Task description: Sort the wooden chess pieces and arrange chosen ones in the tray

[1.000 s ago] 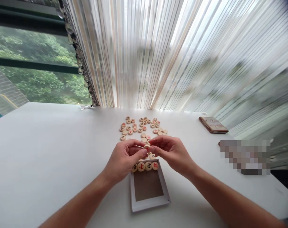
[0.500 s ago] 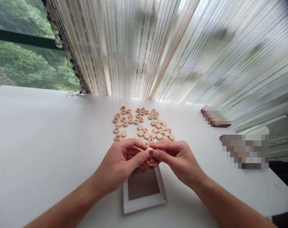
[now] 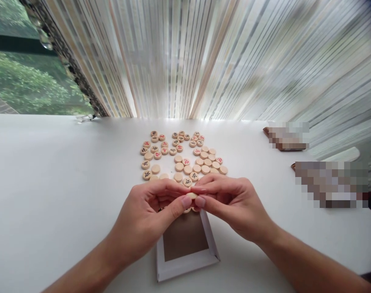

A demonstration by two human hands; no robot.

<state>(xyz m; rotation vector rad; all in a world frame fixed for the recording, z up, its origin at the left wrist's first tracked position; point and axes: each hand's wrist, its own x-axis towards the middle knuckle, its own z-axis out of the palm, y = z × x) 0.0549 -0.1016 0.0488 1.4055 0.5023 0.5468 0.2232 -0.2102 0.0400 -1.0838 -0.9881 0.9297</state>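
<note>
Between thumb and fingertips, my left hand [image 3: 156,211] and my right hand [image 3: 226,207] together pinch one round wooden xiangqi piece [image 3: 192,195]. Its pale edge shows; the marked face is out of sight. Both hands are closed on it above the far end of a shallow white box [image 3: 188,266] with a brown bottom. Some pieces show in part beneath the fingers. Just beyond the fingertips lies a xiangqi piece with a black character [image 3: 187,181]. Many more lie behind, some with red or black characters up, others showing plain wood.
The white table [image 3: 51,195] reaches to a striped string curtain [image 3: 161,61]. Two brown, partly blurred-out objects lie at the right, the nearer one [image 3: 322,191] by the table's edge. A window with trees [image 3: 29,81] is at the left.
The held piece has been tilted, so its red character no longer shows, only its pale edge. Both hands keep their pinch. The whole view has shifted slightly.
</note>
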